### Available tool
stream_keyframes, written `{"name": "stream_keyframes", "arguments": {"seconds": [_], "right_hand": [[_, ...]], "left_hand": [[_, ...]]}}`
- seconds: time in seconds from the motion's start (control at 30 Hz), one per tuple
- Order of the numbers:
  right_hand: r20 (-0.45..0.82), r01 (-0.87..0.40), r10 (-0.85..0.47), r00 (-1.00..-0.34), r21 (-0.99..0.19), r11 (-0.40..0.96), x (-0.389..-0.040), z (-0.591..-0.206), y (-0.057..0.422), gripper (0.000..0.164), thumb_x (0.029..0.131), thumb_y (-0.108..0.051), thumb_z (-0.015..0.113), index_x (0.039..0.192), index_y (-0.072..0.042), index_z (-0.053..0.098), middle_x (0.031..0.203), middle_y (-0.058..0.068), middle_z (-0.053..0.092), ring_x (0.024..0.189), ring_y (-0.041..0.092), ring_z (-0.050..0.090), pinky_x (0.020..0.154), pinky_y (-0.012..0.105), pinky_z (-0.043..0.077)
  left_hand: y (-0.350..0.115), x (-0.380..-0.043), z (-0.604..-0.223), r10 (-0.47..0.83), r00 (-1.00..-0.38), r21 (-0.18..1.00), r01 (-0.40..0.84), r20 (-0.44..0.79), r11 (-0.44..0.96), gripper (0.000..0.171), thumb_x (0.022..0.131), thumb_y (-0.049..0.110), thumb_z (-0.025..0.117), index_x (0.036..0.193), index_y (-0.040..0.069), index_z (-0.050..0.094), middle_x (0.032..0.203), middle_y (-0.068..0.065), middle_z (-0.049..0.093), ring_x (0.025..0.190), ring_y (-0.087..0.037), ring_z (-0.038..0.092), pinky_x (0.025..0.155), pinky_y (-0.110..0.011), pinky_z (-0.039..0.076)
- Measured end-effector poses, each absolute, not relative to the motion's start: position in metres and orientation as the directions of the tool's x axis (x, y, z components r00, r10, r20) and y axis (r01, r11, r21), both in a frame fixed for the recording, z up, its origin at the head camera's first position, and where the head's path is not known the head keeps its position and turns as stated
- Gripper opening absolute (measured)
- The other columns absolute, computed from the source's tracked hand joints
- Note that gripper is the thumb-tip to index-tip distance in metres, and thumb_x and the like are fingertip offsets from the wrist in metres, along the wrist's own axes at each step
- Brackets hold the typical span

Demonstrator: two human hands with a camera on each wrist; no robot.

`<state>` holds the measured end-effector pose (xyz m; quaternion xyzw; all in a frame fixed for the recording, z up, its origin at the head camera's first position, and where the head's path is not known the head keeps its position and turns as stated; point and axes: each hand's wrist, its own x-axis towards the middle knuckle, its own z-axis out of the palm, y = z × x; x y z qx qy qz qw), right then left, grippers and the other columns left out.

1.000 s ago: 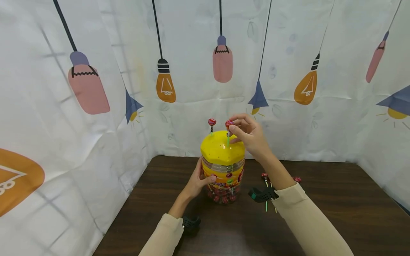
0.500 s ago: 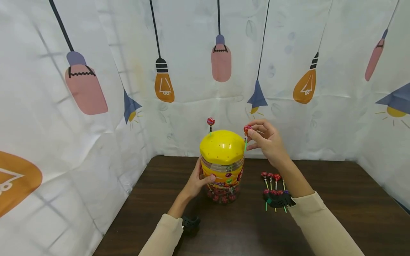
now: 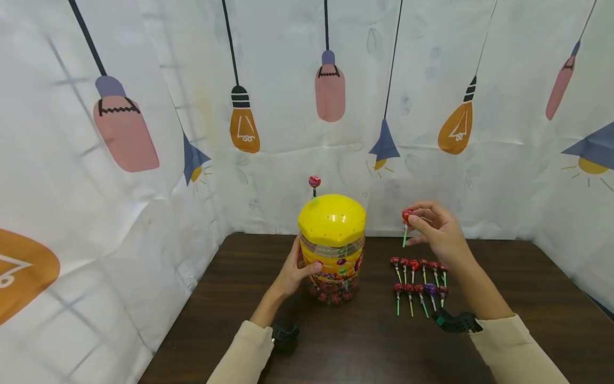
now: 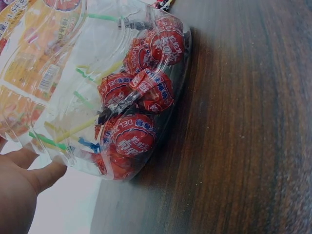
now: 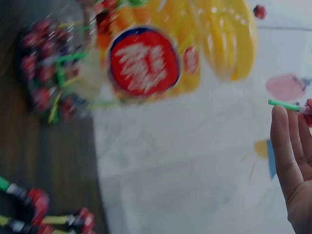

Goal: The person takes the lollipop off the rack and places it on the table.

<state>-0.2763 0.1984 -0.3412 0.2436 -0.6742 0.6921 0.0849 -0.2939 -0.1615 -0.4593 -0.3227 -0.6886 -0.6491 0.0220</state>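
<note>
My left hand (image 3: 291, 274) grips the side of a clear plastic candy jar (image 3: 332, 266) that has a yellow lid (image 3: 332, 220) with small holes. Red-wrapped lollipops (image 4: 134, 134) lie in the bottom of the jar in the left wrist view. One lollipop (image 3: 314, 182) stands upright in the lid's far edge. My right hand (image 3: 438, 229) pinches a red lollipop (image 3: 407, 215) by its head, its green stick (image 5: 283, 105) pointing down in the head view. That hand is raised to the right of the jar, above the back of the table.
Two rows of lollipops lie on the dark wooden table (image 3: 355, 346) below my right hand, a back row (image 3: 414, 265) and a front row (image 3: 409, 288); one has a purple wrapper (image 3: 430, 289). A white printed curtain (image 3: 288, 176) hangs behind the table.
My right hand has lifted the lollipop away from the jar's lid and carried it right, uncovering the rows on the table. The left hand has stayed on the jar.
</note>
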Motion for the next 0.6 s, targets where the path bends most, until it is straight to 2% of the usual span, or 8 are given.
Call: {"name": "stream_keyframes", "arguments": {"seconds": [0.13, 0.37, 0.6], "right_hand": [[0.406, -0.409, -0.209, -0.890, -0.912, -0.031, -0.271, -0.360, 0.219, 0.024, 0.104, -0.011, 0.058, 0.127, -0.004, 0.057, 0.105, -0.001, 0.065, 0.084, 0.014, 0.067, 0.065, 0.038, 0.063], [0.376, -0.386, -0.214, -0.902, -0.922, 0.009, -0.264, -0.397, 0.252, 0.027, 0.104, -0.007, 0.056, 0.130, 0.001, 0.055, 0.102, -0.002, 0.067, 0.082, 0.015, 0.066, 0.065, 0.040, 0.062], [0.326, -0.346, -0.200, -0.924, -0.935, 0.075, -0.260, -0.431, 0.282, 0.025, 0.105, -0.007, 0.054, 0.130, -0.006, 0.057, 0.105, -0.006, 0.068, 0.084, 0.016, 0.066, 0.066, 0.041, 0.062]], "left_hand": [[-0.161, -0.294, -0.458, 0.412, -0.787, 0.874, 0.483, 0.459, -0.050, 0.087, 0.097, 0.035, 0.068, 0.163, 0.034, 0.011, 0.153, -0.007, 0.041, 0.135, -0.018, 0.049, 0.112, -0.063, 0.040], [-0.162, -0.294, -0.459, 0.412, -0.780, 0.866, 0.499, 0.471, -0.046, 0.085, 0.099, 0.033, 0.066, 0.163, 0.030, 0.012, 0.151, -0.009, 0.043, 0.133, -0.017, 0.051, 0.112, -0.060, 0.042], [-0.162, -0.296, -0.461, 0.416, -0.778, 0.867, 0.495, 0.471, -0.055, 0.085, 0.098, 0.033, 0.067, 0.163, 0.030, 0.012, 0.151, -0.009, 0.043, 0.133, -0.016, 0.051, 0.112, -0.060, 0.042]]}}
